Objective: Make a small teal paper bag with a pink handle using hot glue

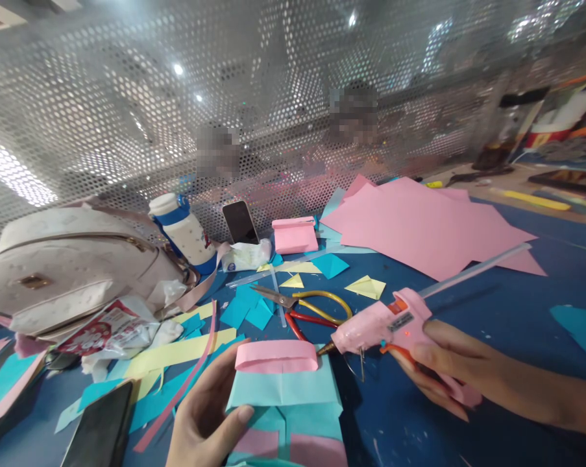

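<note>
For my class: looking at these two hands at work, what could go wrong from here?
The pink glue gun in the right hand has its nozzle beside the pink paper band; stray glue might spoil it. If hot, that nozzle could burn the left hand holding the teal paper piece. The scissors lie just beyond the band and might nick someone reaching past.

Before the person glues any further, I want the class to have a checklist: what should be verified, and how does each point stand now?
1. Glue gun gripped by its handle in the right hand: ok.
2. Glue stick loaded: ok, it sticks out of the back.
3. Teal paper piece steadied by the left hand: ok.
4. Nozzle touching the pink paper band: cannot tell; it points at the right end.
5. Scissors well away from the work: not ok, their handles lie just behind it.
6. Glue hot: cannot tell.
</note>
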`<act>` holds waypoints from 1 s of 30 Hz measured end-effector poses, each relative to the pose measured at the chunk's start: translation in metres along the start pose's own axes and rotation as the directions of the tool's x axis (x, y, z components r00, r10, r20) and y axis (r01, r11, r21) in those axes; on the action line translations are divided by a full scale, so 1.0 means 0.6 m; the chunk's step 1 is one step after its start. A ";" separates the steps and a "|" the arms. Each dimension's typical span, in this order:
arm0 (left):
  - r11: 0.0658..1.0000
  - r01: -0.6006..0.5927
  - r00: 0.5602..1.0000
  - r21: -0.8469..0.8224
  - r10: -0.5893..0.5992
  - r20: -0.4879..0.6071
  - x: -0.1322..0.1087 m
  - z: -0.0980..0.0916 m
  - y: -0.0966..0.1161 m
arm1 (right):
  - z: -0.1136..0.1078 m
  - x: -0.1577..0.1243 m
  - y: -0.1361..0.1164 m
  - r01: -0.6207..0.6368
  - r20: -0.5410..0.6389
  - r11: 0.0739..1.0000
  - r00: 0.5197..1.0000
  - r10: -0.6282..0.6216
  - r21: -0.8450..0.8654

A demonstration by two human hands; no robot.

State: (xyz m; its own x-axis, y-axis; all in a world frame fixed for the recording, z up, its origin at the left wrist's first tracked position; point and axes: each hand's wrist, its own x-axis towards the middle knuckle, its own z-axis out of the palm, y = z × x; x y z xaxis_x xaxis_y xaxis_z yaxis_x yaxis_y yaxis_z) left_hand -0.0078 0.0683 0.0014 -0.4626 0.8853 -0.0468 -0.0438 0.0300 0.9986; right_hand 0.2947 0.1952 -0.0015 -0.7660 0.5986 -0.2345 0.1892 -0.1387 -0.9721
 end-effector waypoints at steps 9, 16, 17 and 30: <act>1.000 0.000 1.000 -0.010 0.000 0.012 0.001 -0.001 -0.004 | -0.004 0.005 0.008 0.036 0.048 0.999 0.998 -0.035 -0.009; 1.000 -0.002 1.000 -0.006 0.002 0.003 0.002 -0.003 -0.005 | -0.004 0.004 0.003 0.026 0.060 1.000 0.998 -0.026 0.001; 1.000 0.000 1.000 -0.003 0.000 0.003 0.002 -0.004 -0.004 | -0.002 0.003 0.001 0.019 0.056 1.000 0.998 -0.019 0.002; 1.000 -0.025 0.999 0.002 0.025 -0.022 0.002 -0.003 -0.005 | 0.008 -0.005 -0.017 -0.030 0.018 0.998 0.999 0.031 -0.048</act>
State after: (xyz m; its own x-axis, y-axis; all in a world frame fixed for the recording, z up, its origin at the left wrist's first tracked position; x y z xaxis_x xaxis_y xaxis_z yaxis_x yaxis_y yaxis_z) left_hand -0.0096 0.0684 -0.0018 -0.4825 0.8756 -0.0222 -0.0300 0.0088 0.9995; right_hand 0.2920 0.1913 0.0093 -0.7707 0.5796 -0.2646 0.2414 -0.1187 -0.9631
